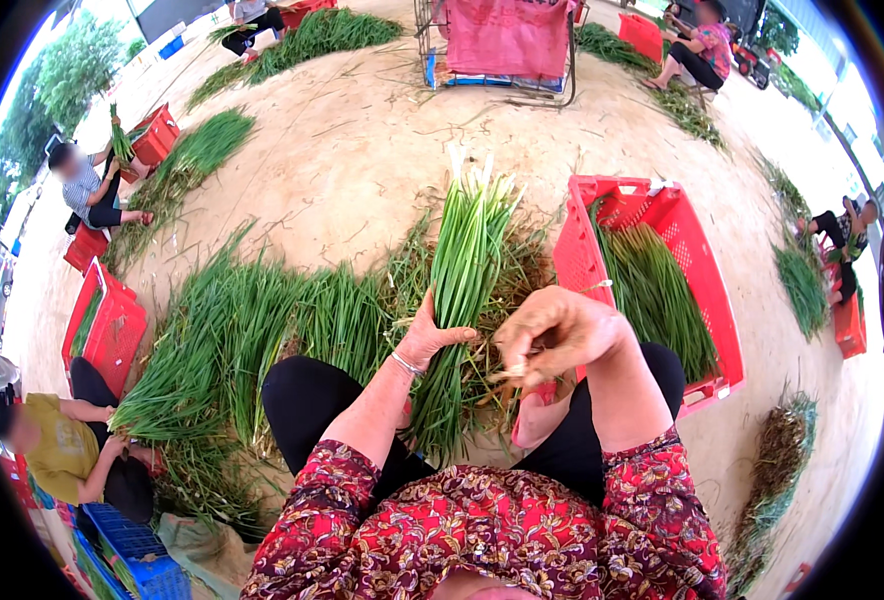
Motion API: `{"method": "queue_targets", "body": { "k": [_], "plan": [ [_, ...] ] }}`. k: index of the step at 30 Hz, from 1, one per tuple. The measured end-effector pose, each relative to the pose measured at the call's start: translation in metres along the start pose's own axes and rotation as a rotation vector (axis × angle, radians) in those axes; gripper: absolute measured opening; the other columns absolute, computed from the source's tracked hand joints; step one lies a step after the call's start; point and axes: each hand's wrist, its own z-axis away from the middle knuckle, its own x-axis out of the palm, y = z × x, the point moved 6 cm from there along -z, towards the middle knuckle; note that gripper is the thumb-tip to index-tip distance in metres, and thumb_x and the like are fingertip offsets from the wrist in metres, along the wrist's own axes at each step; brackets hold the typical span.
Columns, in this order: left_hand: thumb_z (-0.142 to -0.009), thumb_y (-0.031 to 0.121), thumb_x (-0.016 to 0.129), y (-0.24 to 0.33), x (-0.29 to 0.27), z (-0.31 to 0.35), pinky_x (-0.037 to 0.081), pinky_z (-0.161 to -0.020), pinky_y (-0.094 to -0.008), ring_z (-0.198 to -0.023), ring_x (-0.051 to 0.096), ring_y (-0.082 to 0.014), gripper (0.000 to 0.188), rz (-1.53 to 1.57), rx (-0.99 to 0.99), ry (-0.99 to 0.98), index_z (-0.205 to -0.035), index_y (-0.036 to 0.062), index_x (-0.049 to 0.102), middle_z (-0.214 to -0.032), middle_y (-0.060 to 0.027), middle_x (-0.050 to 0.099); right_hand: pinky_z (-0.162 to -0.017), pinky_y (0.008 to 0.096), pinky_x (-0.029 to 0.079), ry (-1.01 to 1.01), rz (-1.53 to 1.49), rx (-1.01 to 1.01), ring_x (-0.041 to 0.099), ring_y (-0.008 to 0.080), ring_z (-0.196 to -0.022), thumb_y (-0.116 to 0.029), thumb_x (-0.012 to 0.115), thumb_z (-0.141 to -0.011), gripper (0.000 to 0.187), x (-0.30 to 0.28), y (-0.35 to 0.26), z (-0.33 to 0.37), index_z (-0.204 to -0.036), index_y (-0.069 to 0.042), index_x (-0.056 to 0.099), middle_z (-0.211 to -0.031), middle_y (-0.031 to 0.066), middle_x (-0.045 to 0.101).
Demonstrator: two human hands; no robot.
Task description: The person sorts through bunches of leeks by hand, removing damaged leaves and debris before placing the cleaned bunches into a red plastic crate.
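My left hand (428, 336) is wrapped round a bunch of chives (465, 250), thumb across the front. The bunch stands tilted between my knees, its pale stem ends at the far end and its green leaves hanging down toward me. To the right of the bunch, apart from it, my right hand (567, 330) is closed in a pinch. Thin brownish strands show at its fingertips, but whether they are held or lie behind cannot be told. Withered trimmings (522, 262) cover the ground behind and beneath both hands.
A red crate (584, 240) with chives inside stands at my right knee. Loose chives (232, 330) spread over the ground to my left. A person in a yellow shirt (54, 445) sits at left by crates. Farther off are other people, more chive piles and a pink-draped metal frame (507, 40).
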Motion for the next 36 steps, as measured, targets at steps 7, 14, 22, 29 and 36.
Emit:
{"method": "queue_targets", "body": {
  "k": [7, 14, 22, 29, 36],
  "plan": [
    [-0.073, -0.002, 0.077, 0.014, 0.016, 0.007, 0.053, -0.084, -0.0288, -0.099, 0.062, -0.0157, 0.070, 0.038, -0.083, -0.050, -0.133, 0.0062, 0.044, -0.124, -0.0123, 0.060, -0.050, 0.0217, 0.041, 0.602, 0.178, 0.156, 0.052, 0.0058, -0.060, -0.014, 0.069, -0.087, 0.015, -0.056, 0.013, 0.013, -0.079, -0.004, 0.060, -0.069, -0.0005, 0.058],
    [-0.074, 0.003, 0.075, 0.004, 0.018, 0.012, 0.050, -0.086, -0.0285, -0.092, 0.061, -0.0124, 0.064, -0.019, -0.119, -0.074, -0.131, 0.0008, 0.047, -0.123, -0.0109, 0.061, -0.048, 0.0188, 0.038, 1.137, 0.093, 0.085, 0.048, 0.0022, -0.057, -0.014, 0.065, -0.091, 0.016, -0.120, 0.066, 0.021, -0.103, -0.004, 0.065, -0.072, -0.0057, 0.059],
    [-0.079, 0.005, 0.073, -0.005, 0.016, 0.015, 0.050, -0.086, -0.0293, -0.095, 0.062, -0.0146, 0.059, -0.098, -0.177, -0.108, -0.131, 0.0016, 0.046, -0.115, -0.0075, 0.063, -0.049, 0.0180, 0.039, 1.064, 0.126, 0.190, 0.050, 0.0028, -0.059, -0.007, 0.070, -0.085, 0.026, -0.125, 0.082, 0.027, -0.111, -0.002, 0.065, -0.077, -0.0049, 0.063],
    [-0.083, 0.007, 0.069, -0.006, 0.017, 0.021, 0.051, -0.084, -0.0281, -0.096, 0.061, -0.0130, 0.054, -0.030, -0.273, -0.127, -0.131, 0.0026, 0.046, -0.112, -0.0052, 0.063, -0.047, 0.0179, 0.037, 1.120, 0.121, 0.277, 0.049, 0.0035, -0.055, -0.008, 0.071, -0.084, 0.019, -0.122, 0.085, 0.031, -0.102, -0.002, 0.068, -0.071, -0.0034, 0.062],
    [-0.084, 0.010, 0.066, 0.000, 0.021, 0.022, 0.049, -0.089, -0.0314, -0.102, 0.060, -0.0171, 0.057, 0.076, -0.250, -0.171, -0.136, 0.0004, 0.044, -0.128, -0.0154, 0.057, -0.040, 0.0202, 0.031, 0.956, -0.271, 0.289, 0.044, 0.0038, -0.049, -0.014, 0.072, -0.083, 0.010, -0.119, 0.091, 0.033, -0.086, -0.007, 0.067, -0.063, -0.0051, 0.054]
  ]
}}
